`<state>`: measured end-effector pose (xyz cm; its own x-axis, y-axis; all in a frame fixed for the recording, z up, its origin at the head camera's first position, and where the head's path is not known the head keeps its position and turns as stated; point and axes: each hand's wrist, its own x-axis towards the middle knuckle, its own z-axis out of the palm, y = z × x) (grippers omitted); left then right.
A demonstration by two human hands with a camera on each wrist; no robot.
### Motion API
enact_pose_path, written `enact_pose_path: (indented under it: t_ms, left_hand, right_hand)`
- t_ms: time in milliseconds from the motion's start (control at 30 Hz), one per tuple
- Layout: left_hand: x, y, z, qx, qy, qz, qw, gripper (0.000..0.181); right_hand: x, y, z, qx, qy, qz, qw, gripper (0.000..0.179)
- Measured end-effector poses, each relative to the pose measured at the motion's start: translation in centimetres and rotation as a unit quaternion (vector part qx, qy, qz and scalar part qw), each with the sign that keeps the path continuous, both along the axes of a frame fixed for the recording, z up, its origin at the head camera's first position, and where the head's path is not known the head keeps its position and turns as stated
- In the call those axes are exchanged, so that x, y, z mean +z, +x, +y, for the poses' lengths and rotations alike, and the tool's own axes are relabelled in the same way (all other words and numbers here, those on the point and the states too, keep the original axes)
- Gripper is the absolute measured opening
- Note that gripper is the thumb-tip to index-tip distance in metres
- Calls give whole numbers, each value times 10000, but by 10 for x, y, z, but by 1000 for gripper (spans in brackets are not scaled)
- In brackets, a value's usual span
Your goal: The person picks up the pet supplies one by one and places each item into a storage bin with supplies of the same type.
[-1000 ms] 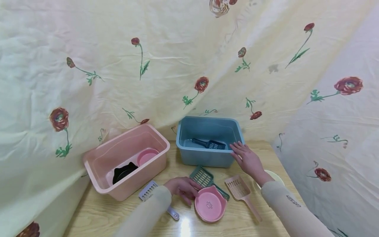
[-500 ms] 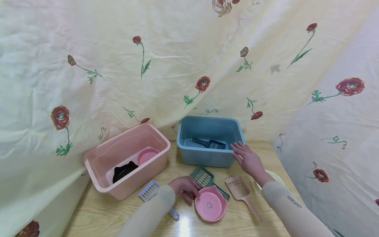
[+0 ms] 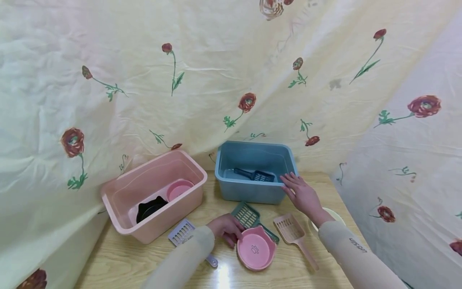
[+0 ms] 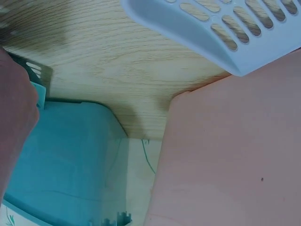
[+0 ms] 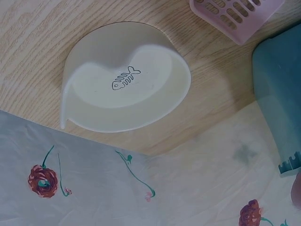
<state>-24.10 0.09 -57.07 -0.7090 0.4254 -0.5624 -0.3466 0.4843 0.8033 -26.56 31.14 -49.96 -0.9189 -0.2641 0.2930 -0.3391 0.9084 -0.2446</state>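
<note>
In the head view my left hand is at the left rim of a pink cat-shaped bowl with a paw print. Its fingers are loosely bent, fingertips right at the rim and thumb just outside it. My right hand rests on the front right rim of a blue litter box, its fingers reaching over the edge. Inside that box lies a dark blue litter scoop. A green litter scoop lies behind the pink bowl, partly hidden by it. The left wrist view shows part of my left hand at its left edge.
A pink litter box at the left holds a black bowl and another pink bowl. A lilac scoop lies partly under my left forearm. A peach scoop and a cream bowl are to the right.
My left hand has shifted slightly right against the pink bowl's rim, its thumb drawing closer to the fingers. The right hand stays on the blue box, and the bowls and scoops keep their places.
</note>
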Motion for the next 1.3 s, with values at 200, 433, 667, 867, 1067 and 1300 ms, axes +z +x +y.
enact_pose_path:
  t_ms: [200,433,667,867,1067,1300]
  left_hand:
    - [2,-1,-1,44,-101,105,9999,26]
    - [3,-1,-1,151,-143,282,9994,26]
    - [6,2,-3,227,-258,476,9983,25]
    - [11,4,-7,207,-358,545,9977,32]
    - [24,-1,-12,55,-501,674,9964,37]
    - [67,-12,-25,-329,-487,809,9950,38]
  right_hand:
    - [0,0,-2,-5,-41,24,10000,49]
    - [-1,-2,-2,-50,7,-41,10000,50]
    - [-1,-4,-5,-9,15,28,10000,50]
    - [-1,-6,-8,-12,1,-13,10000,50]
    - [-2,-8,-6,1,-49,-55,10000,51]
    - [-4,-4,2,28,-89,-75,9999,49]
